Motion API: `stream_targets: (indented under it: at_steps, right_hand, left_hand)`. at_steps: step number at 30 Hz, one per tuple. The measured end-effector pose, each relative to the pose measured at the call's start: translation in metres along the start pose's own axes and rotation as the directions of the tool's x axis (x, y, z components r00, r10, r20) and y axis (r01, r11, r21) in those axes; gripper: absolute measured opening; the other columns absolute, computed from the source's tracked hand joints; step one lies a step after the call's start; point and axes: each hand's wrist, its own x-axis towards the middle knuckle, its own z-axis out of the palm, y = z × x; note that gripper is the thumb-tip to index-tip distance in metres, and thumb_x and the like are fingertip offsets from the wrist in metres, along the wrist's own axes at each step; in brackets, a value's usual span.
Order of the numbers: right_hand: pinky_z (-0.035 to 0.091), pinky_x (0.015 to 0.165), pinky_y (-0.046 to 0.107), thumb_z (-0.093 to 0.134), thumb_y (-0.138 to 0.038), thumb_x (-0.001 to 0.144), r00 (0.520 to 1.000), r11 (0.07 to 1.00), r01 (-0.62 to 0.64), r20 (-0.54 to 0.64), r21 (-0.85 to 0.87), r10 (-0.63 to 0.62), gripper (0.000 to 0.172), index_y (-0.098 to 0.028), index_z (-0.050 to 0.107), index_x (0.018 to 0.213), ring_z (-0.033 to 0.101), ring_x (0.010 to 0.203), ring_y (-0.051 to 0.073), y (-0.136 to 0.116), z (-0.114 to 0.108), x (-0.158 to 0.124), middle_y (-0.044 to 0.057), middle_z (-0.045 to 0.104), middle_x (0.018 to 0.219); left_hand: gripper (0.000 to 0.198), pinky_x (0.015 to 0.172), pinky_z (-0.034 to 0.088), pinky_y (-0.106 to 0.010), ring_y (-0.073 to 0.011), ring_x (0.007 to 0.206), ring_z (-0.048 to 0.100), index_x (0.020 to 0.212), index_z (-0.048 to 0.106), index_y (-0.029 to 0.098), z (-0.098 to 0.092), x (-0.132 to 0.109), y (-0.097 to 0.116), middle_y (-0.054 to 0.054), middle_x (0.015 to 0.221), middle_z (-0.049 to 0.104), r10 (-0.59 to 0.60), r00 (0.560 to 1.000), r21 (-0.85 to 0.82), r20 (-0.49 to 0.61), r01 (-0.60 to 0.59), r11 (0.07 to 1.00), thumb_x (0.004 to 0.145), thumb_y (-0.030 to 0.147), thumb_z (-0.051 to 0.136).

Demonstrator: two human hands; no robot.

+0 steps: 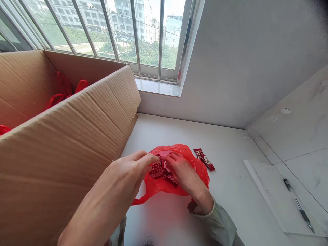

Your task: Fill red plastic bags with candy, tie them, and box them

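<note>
A red plastic bag (176,190) lies open on the white tabletop, with several dark red printed packets (155,171) inside it. My left hand (134,167) comes in over the bag's left side, its thumb and fingers pinched together by the packets. What those fingertips hold, if anything, is hidden. Inside the mouth of the bag, my right hand (180,171) has its fingers curled down against the packets. Its fingertips are partly covered, so I cannot make out what they grip. Outside the bag, just beyond its right edge, lie two dark red sachets (204,159).
A large cardboard box (102,112) stands close on the left, with red plastic bags (61,94) inside. Papers (274,191) and a pen (304,215) lie at the right by the tiled wall. A barred window (148,44) is behind.
</note>
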Motion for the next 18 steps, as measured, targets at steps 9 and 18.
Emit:
stream_targets:
  at_steps: [9, 18]
  right_hand:
    - [0.047, 0.082, 0.034, 0.056, -0.005, 0.084, 0.996, 0.998, -0.007, 0.093, 0.059, 0.001, 0.029, -0.022, 0.063, 0.106, 0.051, 0.099, 0.023, -0.022, 0.031, 0.007, 0.005, 0.064, 0.097]
    - [0.047, 0.087, 0.039, 0.062, -0.006, 0.084, 0.997, 0.998, 0.020, 0.072, -0.054, -0.016, 0.033, -0.027, 0.064, 0.110, 0.048, 0.110, 0.025, -0.008, 0.025, 0.003, 0.008, 0.057, 0.113]
  left_hand:
    - [0.026, 0.061, 0.045, -0.022, -0.0138, 0.076, 0.062, 0.107, 0.061, 0.023, 0.005, 0.001, -0.012, 0.001, 0.095, 0.064, 0.029, 0.998, 0.023, -0.057, -0.028, 0.999, 0.098, 0.019, 0.037]
    - [0.026, 0.057, 0.045, -0.018, -0.0117, 0.076, 0.062, 0.105, 0.063, 0.021, -0.001, 0.000, 0.003, 0.000, 0.097, 0.065, 0.000, 0.999, -0.036, -0.049, -0.002, 0.999, 0.099, 0.018, 0.038]
